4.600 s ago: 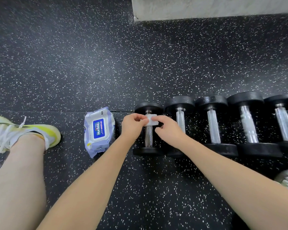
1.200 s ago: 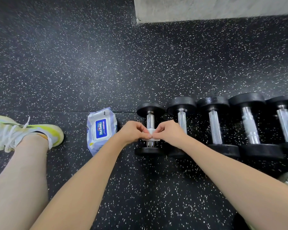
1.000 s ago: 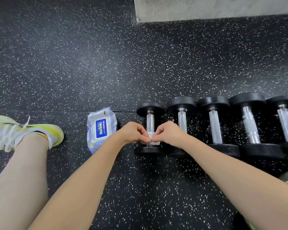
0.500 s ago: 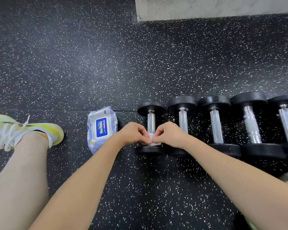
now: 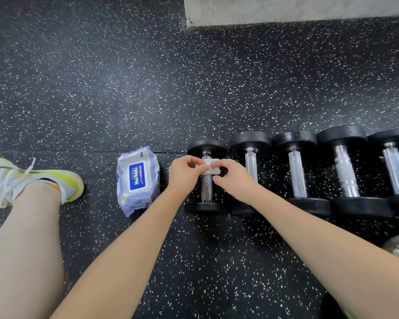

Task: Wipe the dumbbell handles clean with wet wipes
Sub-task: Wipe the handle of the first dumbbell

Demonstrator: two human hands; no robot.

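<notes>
The leftmost black dumbbell with a knurled chrome handle [image 5: 206,180] lies on the black speckled rubber floor [image 5: 124,88], first in a row with four other black dumbbells [image 5: 296,173] to its right. A small white wet wipe [image 5: 211,166] is wrapped round the far end of its handle. The left hand [image 5: 184,174] and the right hand [image 5: 234,178] each pinch the wipe, their fingers curled and clamped on it from either side. A white and blue wet wipe pack [image 5: 137,180] lies just left of the dumbbell. A white and yellow sneaker [image 5: 32,178] stands further left.
</notes>
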